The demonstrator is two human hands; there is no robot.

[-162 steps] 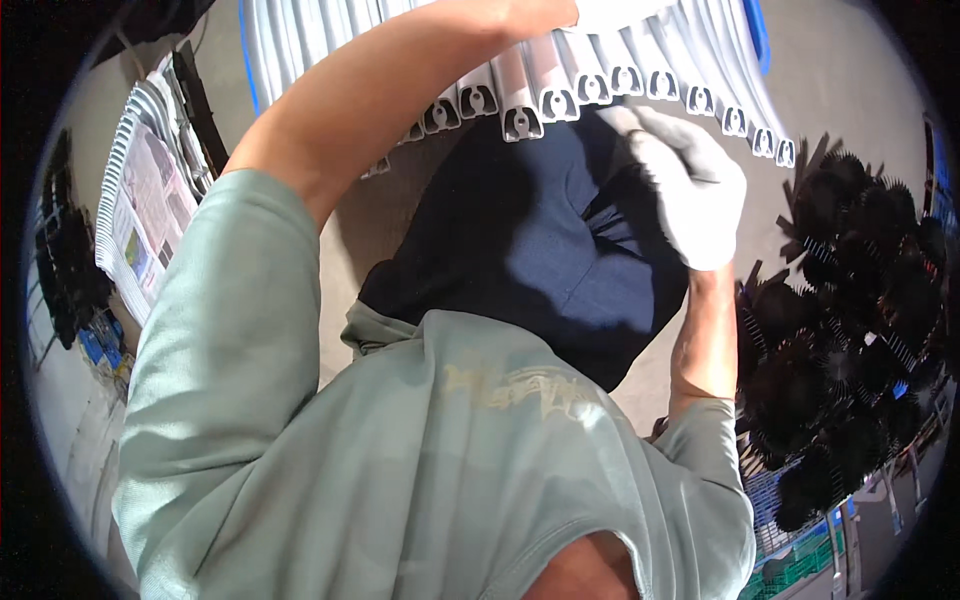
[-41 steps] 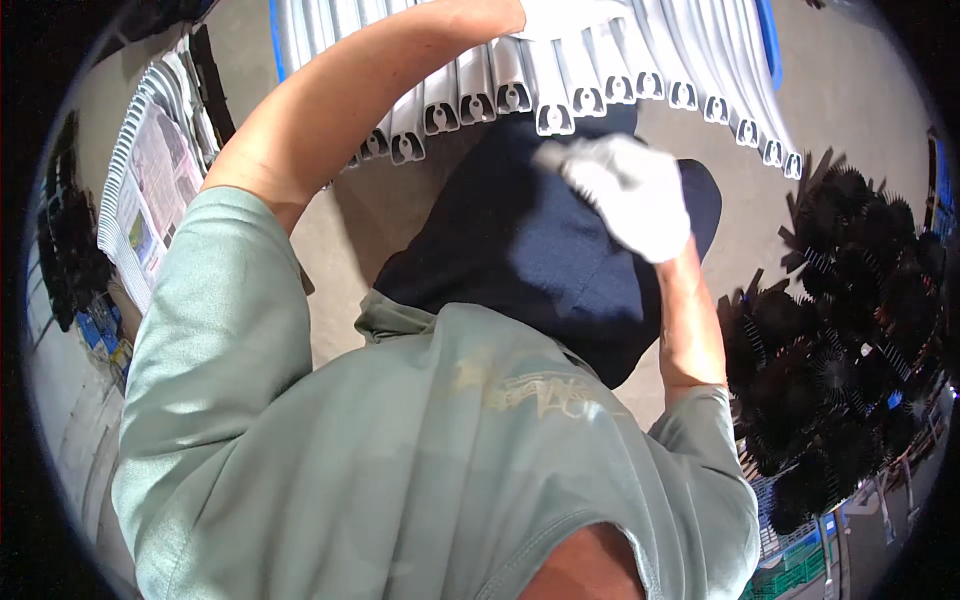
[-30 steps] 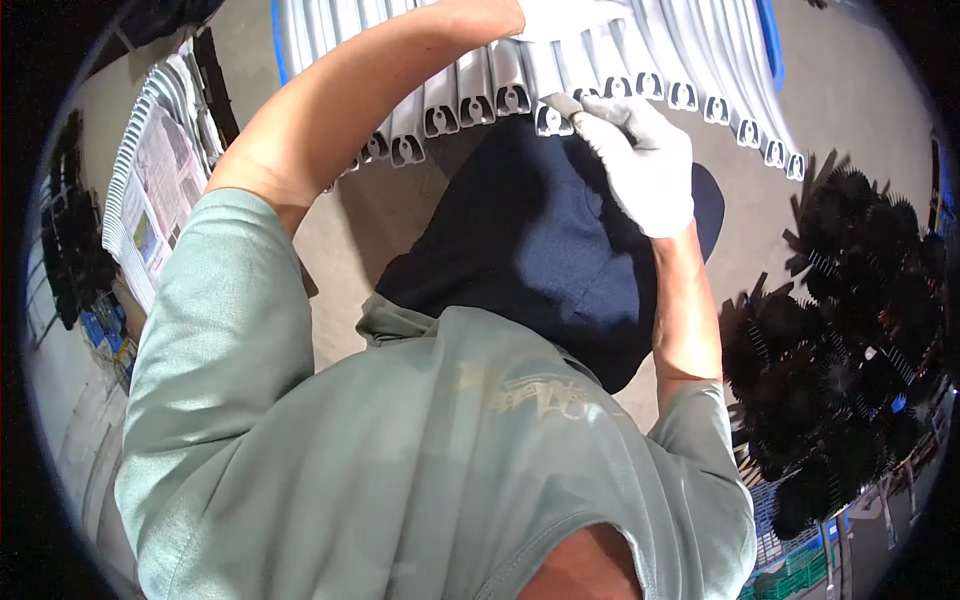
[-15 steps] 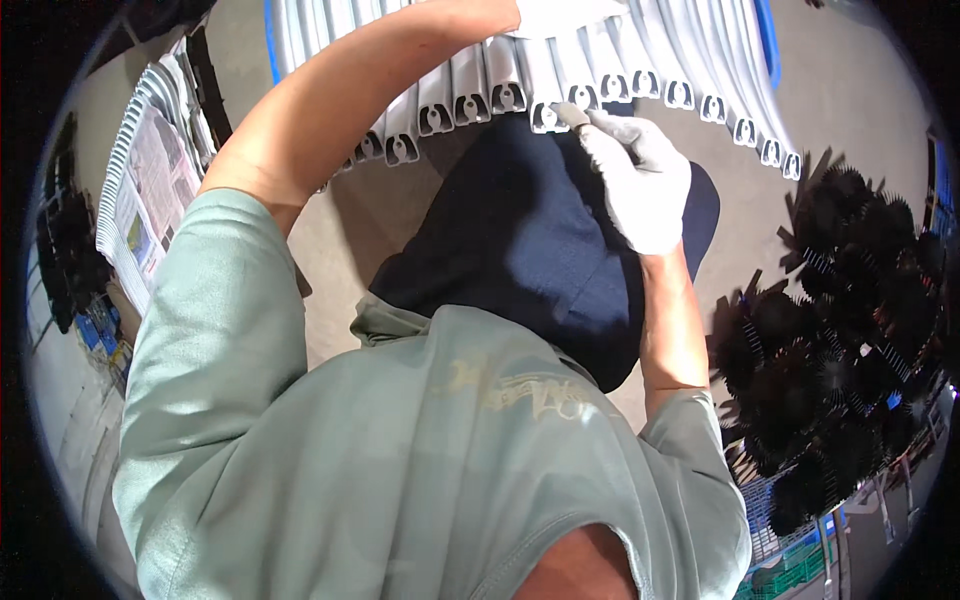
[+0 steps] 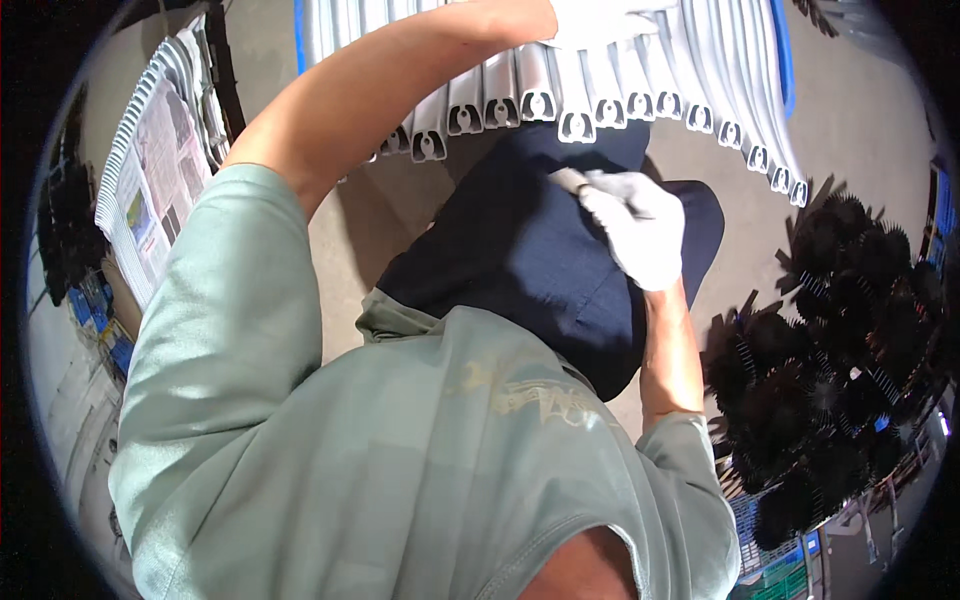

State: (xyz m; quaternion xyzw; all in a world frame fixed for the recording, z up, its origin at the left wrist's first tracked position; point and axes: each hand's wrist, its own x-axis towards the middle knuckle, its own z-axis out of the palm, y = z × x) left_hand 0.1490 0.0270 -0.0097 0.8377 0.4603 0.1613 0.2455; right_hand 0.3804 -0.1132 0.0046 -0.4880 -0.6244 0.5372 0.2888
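My right hand wears a white glove and is closed round a small, flat, greyish tool like a scraper or short blade. Its tip points up and left over my dark blue trousers, apart from the metal. Ahead lies a row of long silver metal profiles, side by side, with dark U-shaped ends facing me. One profile juts nearer than its neighbours. My left hand, also gloved in white, lies flat across the profiles, with its fingers stretched to the right and partly cut off by the upper edge.
Blue edging shows on both sides of the profiles. A stack of ribbed pieces with printed paper stands at left. Right of me is a large heap of black, finned round parts. A green crate shows at the lower right.
My right hand has drawn the tool back from the profile ends toward me. The view has shifted slightly, and my left hand stays on the profiles.
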